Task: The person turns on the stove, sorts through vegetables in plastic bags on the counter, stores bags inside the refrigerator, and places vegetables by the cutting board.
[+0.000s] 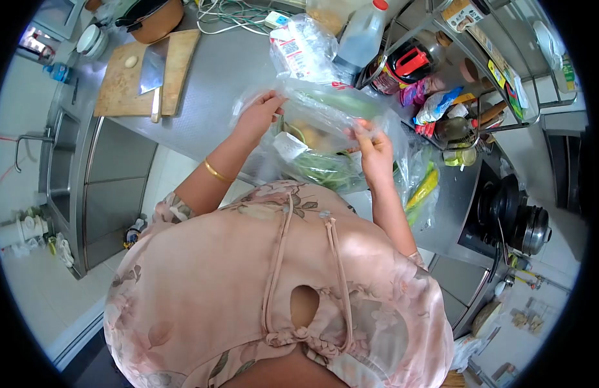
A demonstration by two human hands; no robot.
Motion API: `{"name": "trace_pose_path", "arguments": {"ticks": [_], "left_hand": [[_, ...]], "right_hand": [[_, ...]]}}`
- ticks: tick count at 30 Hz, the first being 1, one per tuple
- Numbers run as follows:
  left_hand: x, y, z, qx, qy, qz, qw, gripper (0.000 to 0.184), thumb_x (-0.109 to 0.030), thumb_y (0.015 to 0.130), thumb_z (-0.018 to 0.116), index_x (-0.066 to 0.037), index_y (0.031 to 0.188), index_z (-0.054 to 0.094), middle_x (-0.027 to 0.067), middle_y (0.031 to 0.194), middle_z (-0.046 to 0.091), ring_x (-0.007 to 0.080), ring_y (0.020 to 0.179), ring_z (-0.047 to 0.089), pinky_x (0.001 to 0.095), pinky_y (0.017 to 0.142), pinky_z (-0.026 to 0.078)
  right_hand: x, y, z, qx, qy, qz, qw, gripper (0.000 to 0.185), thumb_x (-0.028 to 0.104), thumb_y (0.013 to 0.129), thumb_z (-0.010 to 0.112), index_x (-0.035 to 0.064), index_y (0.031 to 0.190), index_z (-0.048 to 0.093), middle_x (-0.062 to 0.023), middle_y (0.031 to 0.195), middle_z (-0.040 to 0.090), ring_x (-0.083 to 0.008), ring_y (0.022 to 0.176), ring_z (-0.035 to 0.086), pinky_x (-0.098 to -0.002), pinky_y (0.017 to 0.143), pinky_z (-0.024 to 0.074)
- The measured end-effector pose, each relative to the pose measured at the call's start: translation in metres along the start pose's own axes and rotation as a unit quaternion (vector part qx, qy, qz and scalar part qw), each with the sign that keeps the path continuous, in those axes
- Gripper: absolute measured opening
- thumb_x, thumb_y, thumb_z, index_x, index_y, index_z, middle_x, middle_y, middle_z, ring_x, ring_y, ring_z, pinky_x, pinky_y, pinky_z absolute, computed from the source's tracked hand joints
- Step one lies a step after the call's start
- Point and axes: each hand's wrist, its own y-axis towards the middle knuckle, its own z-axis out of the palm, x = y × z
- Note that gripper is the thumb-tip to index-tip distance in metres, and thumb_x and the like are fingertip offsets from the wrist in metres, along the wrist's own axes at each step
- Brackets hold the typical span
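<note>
A clear plastic bag (325,107) lies on the metal counter in front of me, its mouth spread between my two hands. My left hand (264,113) pinches the bag's left edge. On the other side, my right hand (372,145) grips the film with thumb and fingers. Inside the bag are long green vegetables (325,167), something round and brownish partly hidden by the film, and a white label or paper (289,146). Another clear bag with a yellow-green item (423,189) rests just right of my right hand.
To the left, a wooden cutting board (176,74) holds a cleaver (154,71) and a small pale piece. Behind the bag stand a large jug (362,35) and a dark sauce bottle (403,61). A metal rack (500,61) and a stove with pots (529,229) are at right; a sink (63,161) is far left.
</note>
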Motion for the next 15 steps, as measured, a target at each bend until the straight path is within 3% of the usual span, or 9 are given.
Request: {"name": "trace_pose_path", "arguments": {"ticks": [4, 5, 7, 10, 13, 15], "left_hand": [[-0.009, -0.021, 0.010, -0.068, -0.195, -0.001, 0.978, 0.014, -0.017, 0.087, 0.056, -0.006, 0.094, 0.060, 0.0022, 0.087, 0.056, 0.0148, 0.077, 0.055, 0.0263, 0.072, 0.044], [-0.016, -0.034, 0.010, -0.087, -0.067, 0.090, 0.990, 0.014, -0.016, 0.087, 0.056, -0.005, 0.096, 0.059, 0.0029, 0.089, 0.057, 0.0162, 0.080, 0.056, 0.0273, 0.074, 0.044], [-0.024, -0.063, 0.008, -0.119, 0.190, 0.263, 0.938, 0.015, -0.014, 0.088, 0.056, -0.004, 0.099, 0.058, 0.0043, 0.093, 0.058, 0.0188, 0.085, 0.058, 0.0293, 0.077, 0.045], [-0.014, -0.073, 0.003, 0.122, 0.336, 0.449, 0.819, 0.027, -0.013, 0.087, 0.058, -0.003, 0.112, 0.054, 0.0068, 0.103, 0.058, 0.0211, 0.099, 0.057, 0.0302, 0.086, 0.044], [-0.020, -0.084, 0.020, 0.200, 0.168, 0.266, 0.928, 0.040, -0.014, 0.087, 0.058, -0.004, 0.124, 0.047, 0.0076, 0.108, 0.058, 0.0221, 0.105, 0.055, 0.0300, 0.092, 0.041], [-0.020, -0.078, 0.031, 0.162, -0.121, 0.191, 0.961, 0.044, -0.014, 0.087, 0.058, -0.004, 0.127, 0.044, 0.0067, 0.105, 0.059, 0.0213, 0.104, 0.055, 0.0301, 0.094, 0.040]], "right_hand": [[0.012, -0.016, -0.002, 0.040, -0.035, -0.083, 0.995, 0.023, 0.010, 0.089, 0.056, 0.0031, 0.111, 0.058, -0.0044, 0.102, 0.061, -0.0102, 0.090, 0.054, -0.0241, 0.081, 0.0421], [0.016, -0.020, -0.004, 0.051, -0.049, -0.090, 0.993, 0.024, 0.010, 0.088, 0.057, 0.0032, 0.112, 0.058, -0.0051, 0.106, 0.060, -0.0110, 0.094, 0.054, -0.0249, 0.084, 0.0411], [0.022, -0.025, -0.005, 0.068, -0.073, -0.112, 0.989, 0.027, 0.011, 0.088, 0.058, 0.0033, 0.114, 0.057, -0.0061, 0.111, 0.057, -0.0119, 0.100, 0.052, -0.0257, 0.087, 0.0399], [0.033, -0.029, 0.001, 0.096, -0.108, -0.140, 0.980, 0.031, 0.013, 0.087, 0.060, 0.0037, 0.116, 0.056, -0.0069, 0.112, 0.055, -0.0121, 0.102, 0.050, -0.0258, 0.087, 0.0396], [0.045, -0.026, 0.001, 0.142, -0.135, -0.114, 0.974, 0.031, 0.015, 0.085, 0.061, 0.0036, 0.114, 0.057, -0.0061, 0.106, 0.055, -0.0118, 0.096, 0.050, -0.0258, 0.084, 0.0403], [0.048, -0.019, -0.007, 0.170, -0.130, -0.057, 0.975, 0.030, 0.015, 0.084, 0.062, 0.0025, 0.111, 0.058, -0.0048, 0.099, 0.056, -0.0113, 0.091, 0.050, -0.0258, 0.081, 0.0410]]}}
